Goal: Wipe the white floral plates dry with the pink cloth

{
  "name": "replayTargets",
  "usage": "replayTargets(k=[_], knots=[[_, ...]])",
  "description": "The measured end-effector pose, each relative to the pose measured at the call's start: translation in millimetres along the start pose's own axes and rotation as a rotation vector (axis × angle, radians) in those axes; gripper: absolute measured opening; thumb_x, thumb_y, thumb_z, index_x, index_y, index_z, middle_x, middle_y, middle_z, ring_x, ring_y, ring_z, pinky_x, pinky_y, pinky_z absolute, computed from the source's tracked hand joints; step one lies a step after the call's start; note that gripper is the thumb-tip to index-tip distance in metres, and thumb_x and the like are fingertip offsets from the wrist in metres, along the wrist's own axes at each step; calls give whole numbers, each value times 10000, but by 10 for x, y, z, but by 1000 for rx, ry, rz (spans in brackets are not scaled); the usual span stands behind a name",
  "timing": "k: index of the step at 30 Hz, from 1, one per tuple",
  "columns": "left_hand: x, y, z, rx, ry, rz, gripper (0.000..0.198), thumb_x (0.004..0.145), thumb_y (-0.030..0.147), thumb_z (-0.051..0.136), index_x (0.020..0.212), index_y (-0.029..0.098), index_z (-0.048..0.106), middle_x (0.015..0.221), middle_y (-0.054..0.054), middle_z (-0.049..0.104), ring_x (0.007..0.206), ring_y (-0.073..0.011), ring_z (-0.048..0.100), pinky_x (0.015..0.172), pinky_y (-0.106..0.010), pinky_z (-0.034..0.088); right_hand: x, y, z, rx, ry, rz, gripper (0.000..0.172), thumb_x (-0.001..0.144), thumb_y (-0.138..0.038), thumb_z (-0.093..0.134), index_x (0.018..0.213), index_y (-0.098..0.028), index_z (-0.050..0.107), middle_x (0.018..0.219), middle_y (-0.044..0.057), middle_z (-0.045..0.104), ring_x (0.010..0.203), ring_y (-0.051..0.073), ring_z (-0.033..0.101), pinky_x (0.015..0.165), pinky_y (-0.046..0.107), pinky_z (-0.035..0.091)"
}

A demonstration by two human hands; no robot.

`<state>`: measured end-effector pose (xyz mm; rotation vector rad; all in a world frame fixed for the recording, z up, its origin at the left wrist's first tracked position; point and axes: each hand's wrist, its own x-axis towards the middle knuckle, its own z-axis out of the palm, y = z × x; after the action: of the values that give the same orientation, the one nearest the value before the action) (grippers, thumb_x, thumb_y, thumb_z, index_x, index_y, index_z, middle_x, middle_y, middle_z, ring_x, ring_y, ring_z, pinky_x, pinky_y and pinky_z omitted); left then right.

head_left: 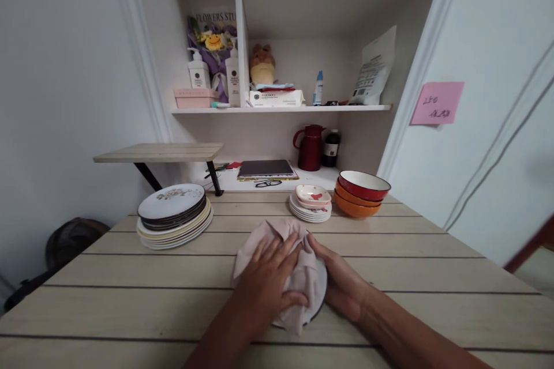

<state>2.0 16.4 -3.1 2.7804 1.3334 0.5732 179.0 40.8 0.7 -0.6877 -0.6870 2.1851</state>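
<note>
My left hand (265,282) lies flat, fingers spread, on a pale pink cloth (303,274) that covers most of a white plate (321,294) on the wooden table (108,300). The plate's dark rim shows only at its lower right edge. My right hand (341,279) curls around the plate's right edge and holds it there, thumb touching the cloth. A tall stack of large plates (174,214) stands at the left. At the back sit a stack of small white dishes (310,203) and three nested bowls (361,192), red on orange.
Behind the table, a low shelf holds a dark notebook (265,168), glasses (268,184), a red jug (309,147) and a dark bottle (331,148). A small wooden riser (160,153) stands at the back left. A pink note (436,103) sticks to the right wall.
</note>
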Motion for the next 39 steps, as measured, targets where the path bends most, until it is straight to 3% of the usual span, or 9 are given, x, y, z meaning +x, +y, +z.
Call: replayTargets(k=[4,8,11,15,21,25,32,36,39], knots=[[-20,-153,-89,28,111,-275,711,820,444,630,1446,310,319,1535,-62,313,1402,-312,271,1111,-527,242,-14,6,33,-10,-7,15,550,860,-508,543,1228,-101,583,1111,147,705,1025,276,661,1012,439,415],[-105,-285,-141,-195,235,-582,694,864,361,560,1466,221,245,1390,-138,506,1233,-269,513,958,-391,423,-45,45,50,-53,63,32,562,835,-492,587,1214,-77,592,1067,162,718,966,277,682,1001,433,426],[-118,-282,-149,-397,303,-653,530,837,366,564,1326,209,433,1125,-94,677,1016,-251,636,827,-337,471,-75,70,64,-52,53,17,546,837,-457,593,1214,-63,592,1075,173,713,976,286,679,1004,444,425],[-49,-202,-145,-615,468,-698,265,781,400,599,948,194,605,827,-36,697,782,-221,647,680,-286,473,-96,75,103,-70,48,-80,522,818,-415,627,1205,-66,592,1047,181,719,943,310,687,953,483,460],[2,-143,-97,-1072,543,-798,464,716,510,670,992,138,654,843,-51,701,743,-204,636,646,-268,481,-79,90,155,-68,143,-154,577,802,-416,648,1265,-87,544,1021,169,729,911,312,695,908,487,495],[25,-87,-44,-1193,556,-891,533,676,554,698,974,113,676,813,-56,704,703,-197,634,605,-257,474,-65,88,146,-32,220,-145,603,784,-443,655,1250,-75,552,1024,182,725,916,328,692,895,493,506],[69,-54,22,-1021,543,-867,438,753,493,619,990,128,671,875,-95,725,784,-240,663,661,-290,490,58,-18,0,115,359,-200,535,803,-418,633,1221,-91,566,1011,166,732,929,301,692,889,451,519],[1,-174,-161,-499,751,-998,298,783,459,551,856,189,654,744,-50,694,721,-233,630,651,-292,446,102,-69,-38,147,421,-189,492,831,-392,605,1230,-109,556,1011,155,732,944,282,687,882,439,524],[-51,-254,-265,-360,872,-1004,284,793,469,528,883,220,630,773,-39,692,760,-224,626,670,-276,435,113,-49,-34,76,504,-154,486,810,-362,631,1214,-102,560,972,149,738,899,281,694,844,441,542]])
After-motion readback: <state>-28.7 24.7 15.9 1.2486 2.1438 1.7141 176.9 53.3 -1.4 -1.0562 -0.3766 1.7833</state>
